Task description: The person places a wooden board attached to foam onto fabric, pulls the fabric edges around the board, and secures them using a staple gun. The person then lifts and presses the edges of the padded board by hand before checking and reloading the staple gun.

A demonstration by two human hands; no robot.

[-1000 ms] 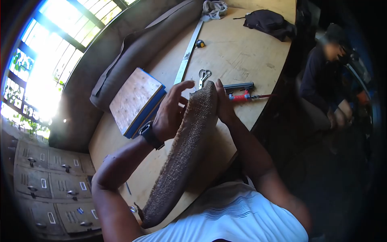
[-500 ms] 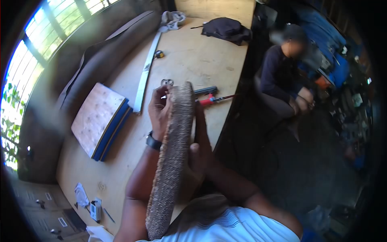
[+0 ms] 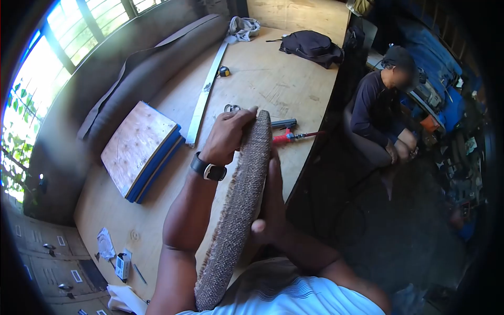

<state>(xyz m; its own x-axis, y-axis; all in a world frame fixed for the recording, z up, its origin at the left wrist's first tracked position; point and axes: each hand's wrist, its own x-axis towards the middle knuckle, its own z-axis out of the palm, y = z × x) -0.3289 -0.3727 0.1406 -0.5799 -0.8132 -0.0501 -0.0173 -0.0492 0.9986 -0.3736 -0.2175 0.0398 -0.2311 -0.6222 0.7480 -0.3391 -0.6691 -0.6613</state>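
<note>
A thick upholstered panel, wrapped in grey-brown woven fabric with a frayed left edge, stands on edge in front of me, its lower end close to my shirt. My right hand grips it from the right side, thumb showing near the middle and most fingers hidden behind. At the top left of the panel, my left hand is closed with its fingertips pinched near the fabric edge; whatever they hold is hidden. Beyond the hands lie scissors and a red air tool with a hose.
Plywood-backed panels with blue sides are stacked on the wooden table. Also there: a metal straightedge, tape measure, fabric roll, black backpack and small white box. A person sits at right.
My left hand has turned, back of the hand now up, with fingers closed at the panel's top edge. The view has shifted slightly, and the panel appears a little further right.
</note>
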